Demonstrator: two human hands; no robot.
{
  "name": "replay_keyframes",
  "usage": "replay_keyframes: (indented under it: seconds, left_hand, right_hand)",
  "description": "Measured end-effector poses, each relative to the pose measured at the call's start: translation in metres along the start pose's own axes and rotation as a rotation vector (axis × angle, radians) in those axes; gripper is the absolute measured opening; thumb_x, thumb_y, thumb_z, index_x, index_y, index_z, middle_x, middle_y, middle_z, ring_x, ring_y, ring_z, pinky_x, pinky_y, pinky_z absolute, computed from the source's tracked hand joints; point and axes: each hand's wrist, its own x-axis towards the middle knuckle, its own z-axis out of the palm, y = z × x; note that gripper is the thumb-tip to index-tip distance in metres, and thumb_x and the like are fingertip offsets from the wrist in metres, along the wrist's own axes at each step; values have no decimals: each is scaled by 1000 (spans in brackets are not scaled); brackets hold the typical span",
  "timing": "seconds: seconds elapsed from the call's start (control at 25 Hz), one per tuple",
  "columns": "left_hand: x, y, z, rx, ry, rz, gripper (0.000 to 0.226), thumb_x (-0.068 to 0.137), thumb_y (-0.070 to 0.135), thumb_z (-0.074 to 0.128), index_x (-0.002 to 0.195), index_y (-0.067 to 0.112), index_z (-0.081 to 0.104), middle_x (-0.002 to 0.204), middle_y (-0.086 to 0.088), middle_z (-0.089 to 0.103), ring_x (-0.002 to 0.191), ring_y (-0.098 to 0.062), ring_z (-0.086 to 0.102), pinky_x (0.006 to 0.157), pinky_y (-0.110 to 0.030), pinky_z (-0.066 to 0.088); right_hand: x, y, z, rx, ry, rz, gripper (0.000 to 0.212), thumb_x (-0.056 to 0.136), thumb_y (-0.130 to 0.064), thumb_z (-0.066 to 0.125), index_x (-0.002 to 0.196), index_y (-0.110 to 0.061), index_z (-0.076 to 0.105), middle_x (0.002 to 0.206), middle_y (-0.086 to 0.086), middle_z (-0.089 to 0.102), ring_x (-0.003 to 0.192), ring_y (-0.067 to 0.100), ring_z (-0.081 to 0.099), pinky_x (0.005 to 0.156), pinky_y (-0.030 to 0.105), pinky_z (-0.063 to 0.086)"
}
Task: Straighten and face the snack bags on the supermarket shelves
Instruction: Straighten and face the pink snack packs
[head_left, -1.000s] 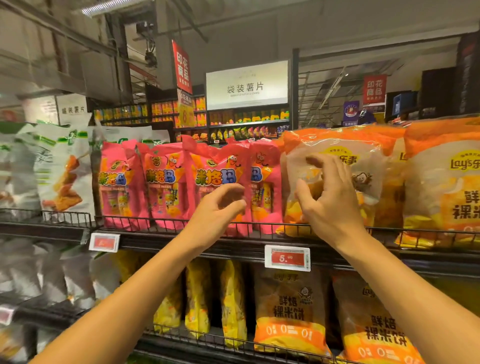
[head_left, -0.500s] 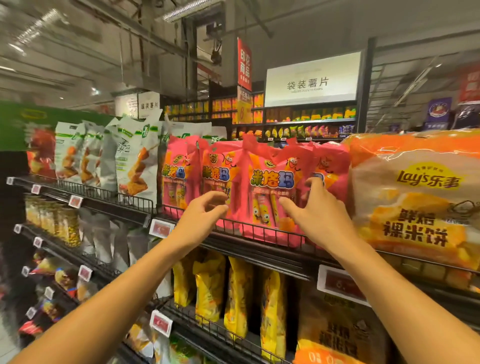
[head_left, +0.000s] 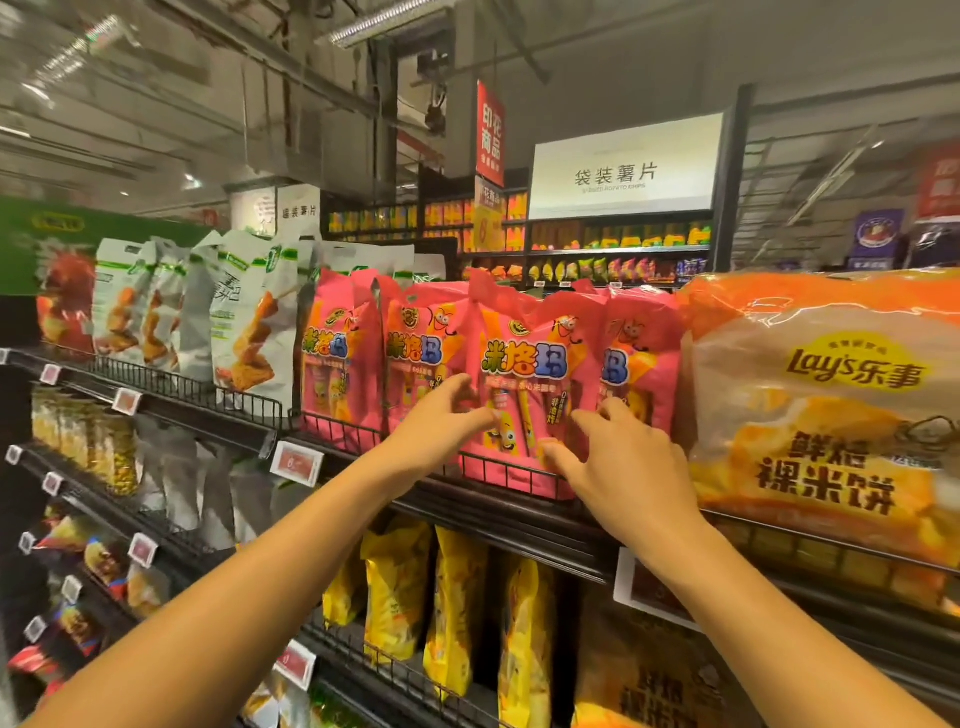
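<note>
- The pink snack bag (head_left: 524, 384) stands upright at the front edge of the top shelf (head_left: 498, 512), behind the low wire rail (head_left: 511, 470), third in a row of four pink bags.
- The left hand (head_left: 441, 431) reaches its lower left part, fingers stretched out and touching the front, gripping nothing.
- The right hand (head_left: 623, 462) lies at its lower right corner, fingers spread and loose, fingertips on the bag and the rail.
- A large orange bag (head_left: 821, 405) sits just beside the pink row toward the shelf's right end; white bags (head_left: 244, 322) stand toward its left end.
- Yellow bags (head_left: 452, 613) stand on the shelf below.
</note>
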Motion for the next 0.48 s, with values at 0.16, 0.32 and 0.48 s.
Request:
replay_keyframes:
  seconds: [0.16,0.32,0.48]
  left_hand:
    - [4,-5,1,-38,16,28,69,88,32,72,148,18,40,141,2,50,130,-16,47,109,-35,36]
    - [6,-14,-1,-11,73,226,56,90,28,70,141,24,49,134,5,41,134,-12,34,109,-26,27]
    - [11,-26,-3,-36,28,363,65,87,31,73,144,38,42,156,8,23,144,-6,15,121,-37,14]
  right_hand:
    - [0,0,3,9,-11,-23,54,95,-65,44,131,-28,60,119,-3,61,101,26,67,73,39,55]
    - [0,-5,9,57,35,-30,50,97,-58,46,135,-28,60,121,-8,61,101,21,67,73,42,58]
    - [-1,-20,19,207,97,23,46,97,-49,52,137,-27,60,124,-18,58,108,13,62,79,35,54]
